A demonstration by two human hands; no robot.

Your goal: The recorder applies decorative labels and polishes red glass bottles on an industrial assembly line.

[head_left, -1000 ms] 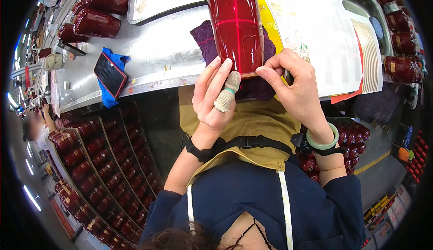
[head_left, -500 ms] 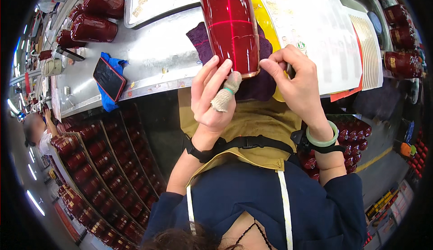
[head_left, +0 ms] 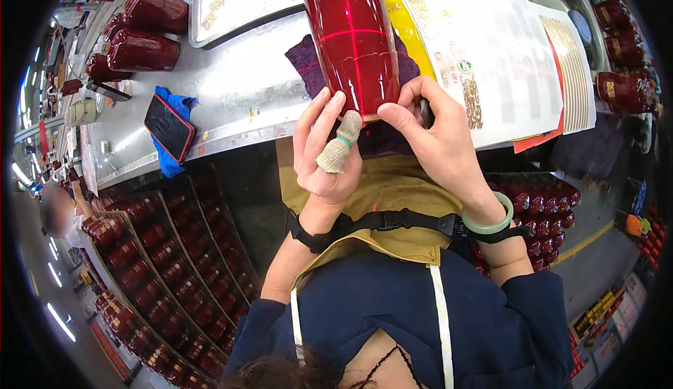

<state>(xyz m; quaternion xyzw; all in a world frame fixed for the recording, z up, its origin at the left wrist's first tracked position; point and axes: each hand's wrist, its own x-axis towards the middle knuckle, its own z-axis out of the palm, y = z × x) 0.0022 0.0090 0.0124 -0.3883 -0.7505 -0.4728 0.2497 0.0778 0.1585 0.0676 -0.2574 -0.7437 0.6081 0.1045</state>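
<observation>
A glossy dark red jar lies on its side on a purple cloth, its near end toward me. Bright red light lines cross on it, and a thin pale wavy line runs across its surface. My left hand holds the near left edge with its fingertips; one finger wears a knitted cover with a green band. At the near right edge, my right hand has thumb and forefinger bent close together at the rim. A small dark thing shows behind those fingers, mostly hidden.
Printed transfer sheets lie on the right over a yellow sheet. A phone rests on a blue cloth at left. A tray and red jars stand beyond. Racks of jars are below; another person is far left.
The right hand has moved left, bringing its thumb over the jar's near rim. The left hand and the jar have shifted slightly left in the picture.
</observation>
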